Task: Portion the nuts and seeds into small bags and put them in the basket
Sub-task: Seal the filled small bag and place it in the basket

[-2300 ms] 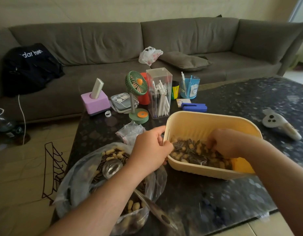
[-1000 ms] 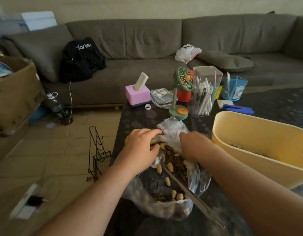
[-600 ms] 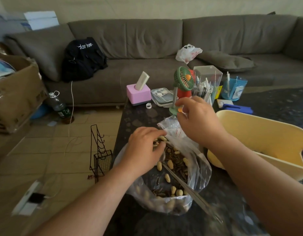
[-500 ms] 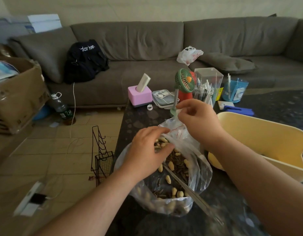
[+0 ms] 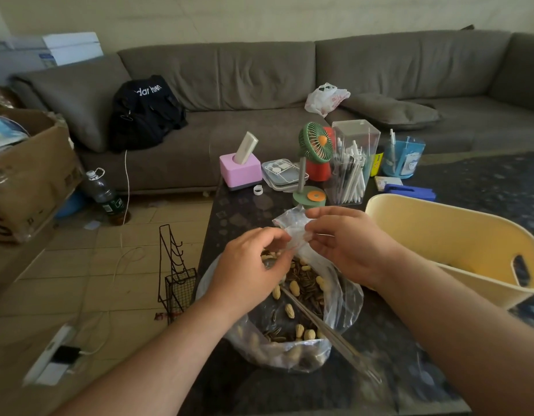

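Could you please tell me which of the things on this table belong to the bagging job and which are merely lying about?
Belong to the job:
small clear bag, pinched by left hand and right hand
big bag of nuts and seeds
metal scoop lying in it
yellow basket

Lying about:
green fan
pink box
clear pen holder
blue cup

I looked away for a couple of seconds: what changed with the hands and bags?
Both hands left the yellow basket. The right hand lifted a small clear bag above the big bag of nuts; the left hand now pinches it too. The big bag and the scoop in it stayed put.
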{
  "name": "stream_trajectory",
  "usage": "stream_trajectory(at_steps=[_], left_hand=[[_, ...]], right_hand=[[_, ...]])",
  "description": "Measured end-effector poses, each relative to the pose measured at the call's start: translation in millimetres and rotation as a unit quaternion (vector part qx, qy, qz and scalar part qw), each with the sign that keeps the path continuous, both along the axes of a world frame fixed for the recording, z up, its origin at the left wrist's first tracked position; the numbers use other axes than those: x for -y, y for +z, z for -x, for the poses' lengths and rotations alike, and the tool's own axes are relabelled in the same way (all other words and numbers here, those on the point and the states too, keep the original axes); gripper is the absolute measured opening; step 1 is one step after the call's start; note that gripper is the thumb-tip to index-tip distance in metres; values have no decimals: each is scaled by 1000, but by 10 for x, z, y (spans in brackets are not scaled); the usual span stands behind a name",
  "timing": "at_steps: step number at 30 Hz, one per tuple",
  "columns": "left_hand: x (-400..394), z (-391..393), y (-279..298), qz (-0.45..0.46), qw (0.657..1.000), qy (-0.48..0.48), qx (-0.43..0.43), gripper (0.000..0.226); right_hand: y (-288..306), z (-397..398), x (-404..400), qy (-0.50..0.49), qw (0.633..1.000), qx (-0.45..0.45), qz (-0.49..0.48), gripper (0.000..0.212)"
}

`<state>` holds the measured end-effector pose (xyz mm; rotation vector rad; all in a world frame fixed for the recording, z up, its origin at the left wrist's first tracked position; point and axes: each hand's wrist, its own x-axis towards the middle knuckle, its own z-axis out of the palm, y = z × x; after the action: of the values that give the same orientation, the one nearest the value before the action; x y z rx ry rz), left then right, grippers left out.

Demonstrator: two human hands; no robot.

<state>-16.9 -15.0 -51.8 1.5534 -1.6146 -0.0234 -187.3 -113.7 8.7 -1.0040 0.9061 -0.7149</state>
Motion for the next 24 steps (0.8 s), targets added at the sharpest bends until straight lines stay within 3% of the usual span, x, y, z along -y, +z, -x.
stream_trajectory(at_steps=[4,6,7,9,11,16,22,24], left_hand=[[9,15,-21,11,998,21,50,15],[15,25,1,7,999,38,27,12],[24,27,16,0,998,55,-6,11],[36,35,50,-25,991,85,-102,15],[39,62,84,-49,980,88,-170,24],[-28,244,114,-77,985,50,-144,33],[12,167,127,-52,983,88,-153,21],[-2,122,111,-47,987,75,-132,19]], right_hand=[[-47,36,-43,32,999,-11,7,25],[-115,37,-50,20,994,-54,93,30],[-135,43,-56,5,976,-115,185,33],[-134,64,-106,-29,900,-241,362,31],[-137,58,-174,-20,851,-287,440,24],[-216,3,-267,45,863,-318,390,27],[-199,71,-208,41,796,-401,451,22],[-194,77,-202,54,804,-407,430,24]])
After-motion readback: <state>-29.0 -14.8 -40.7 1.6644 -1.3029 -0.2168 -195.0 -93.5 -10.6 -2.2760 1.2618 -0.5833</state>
